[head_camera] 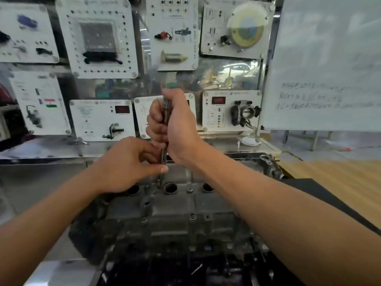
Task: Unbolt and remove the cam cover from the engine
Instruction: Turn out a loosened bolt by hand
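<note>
Grey cast metal sits closest to me: the engine [165, 244], dark and blurred at its near end, with the cam cover [175, 205] lying on top of it. Bolt heads [192, 216] show along the cover's near edge. Both my bare forearms reach out over it, one from each side.

Farther along the cover is a row of round plug wells [170, 187], with another bolt [189, 190] between two of them. My left hand [125, 164] hovers over the leftmost well and pinches the lower shaft of a long slim wrench [165, 112] between thumb and fingertips. The wrench stands nearly upright, its foot coming down on the cover just left of the middle well. I cannot make out what its tip sits on.

Above that, my right hand [175, 124] is wrapped around the upper part of the wrench, fingers curled tight, with the tool's top end poking out of my fist.

Beyond the engine runs a steel bench top [257, 146]. Behind it, white training panels [97, 38] are mounted on a wall, one of them carrying a throttle body [246, 112]. A whiteboard [329, 65] with faint writing stands far right, above a wooden floor [340, 182].
</note>
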Action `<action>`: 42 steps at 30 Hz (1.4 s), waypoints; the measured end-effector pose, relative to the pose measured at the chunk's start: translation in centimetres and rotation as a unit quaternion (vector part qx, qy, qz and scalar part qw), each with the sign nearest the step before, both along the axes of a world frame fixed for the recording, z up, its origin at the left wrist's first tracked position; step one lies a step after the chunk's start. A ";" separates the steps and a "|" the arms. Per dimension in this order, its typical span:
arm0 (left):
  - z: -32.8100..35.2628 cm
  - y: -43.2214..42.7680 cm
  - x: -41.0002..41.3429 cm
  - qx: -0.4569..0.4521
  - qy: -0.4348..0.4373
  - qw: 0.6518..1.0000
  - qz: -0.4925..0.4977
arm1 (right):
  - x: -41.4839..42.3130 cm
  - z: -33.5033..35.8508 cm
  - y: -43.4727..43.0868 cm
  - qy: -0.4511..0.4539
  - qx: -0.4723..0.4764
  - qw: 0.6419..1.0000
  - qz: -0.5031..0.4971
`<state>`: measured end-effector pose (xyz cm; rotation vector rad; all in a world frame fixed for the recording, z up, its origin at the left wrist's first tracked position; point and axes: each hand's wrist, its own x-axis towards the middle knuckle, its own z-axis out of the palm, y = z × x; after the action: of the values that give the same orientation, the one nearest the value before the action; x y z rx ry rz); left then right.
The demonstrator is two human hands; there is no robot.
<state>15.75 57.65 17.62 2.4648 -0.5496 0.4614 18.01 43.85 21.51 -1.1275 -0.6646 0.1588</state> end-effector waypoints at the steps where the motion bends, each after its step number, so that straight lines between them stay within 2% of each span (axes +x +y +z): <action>1: -0.4 0.5 0.2 0.010 0.000 1.000 0.002 | 0.4 -0.5 0.7 0.001 -0.008 1.000 -0.003; 4: -1.2 1.4 1.0 0.044 0.030 0.999 -0.003 | 1.6 -1.4 1.8 0.006 -0.005 1.000 -0.001; 8: -1.3 2.3 1.8 0.039 0.030 0.999 -0.007 | 2.7 -1.4 2.6 -0.007 0.001 1.000 0.024; 13: -1.6 2.4 2.0 0.035 0.073 0.997 -0.006 | 3.5 -1.4 2.6 0.012 -0.009 0.997 0.070; 19: -0.9 -1.5 2.9 -0.029 0.066 0.997 -0.041 | 4.2 0.1 -0.9 0.016 -0.009 0.999 0.033; 26: -1.5 -4.2 3.6 -0.053 0.095 0.992 -0.065 | 4.4 -0.5 -3.7 0.022 -0.011 1.000 0.010; 33: -2.7 -4.6 3.5 -0.103 0.094 0.989 -0.057 | 5.3 -1.1 -4.3 0.030 -0.018 0.997 0.063; 39: -3.2 -4.9 3.9 -0.104 0.081 0.990 -0.050 | 6.3 -1.2 -4.9 0.038 -0.022 0.988 0.149; 42: -3.3 -5.0 4.3 -0.106 0.074 0.991 -0.042 | 6.4 -1.2 -5.0 0.012 -0.041 0.984 0.171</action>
<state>20.01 52.70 14.33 2.2424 -0.5128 0.2840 24.40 38.89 20.36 -1.0817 -0.8326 0.4956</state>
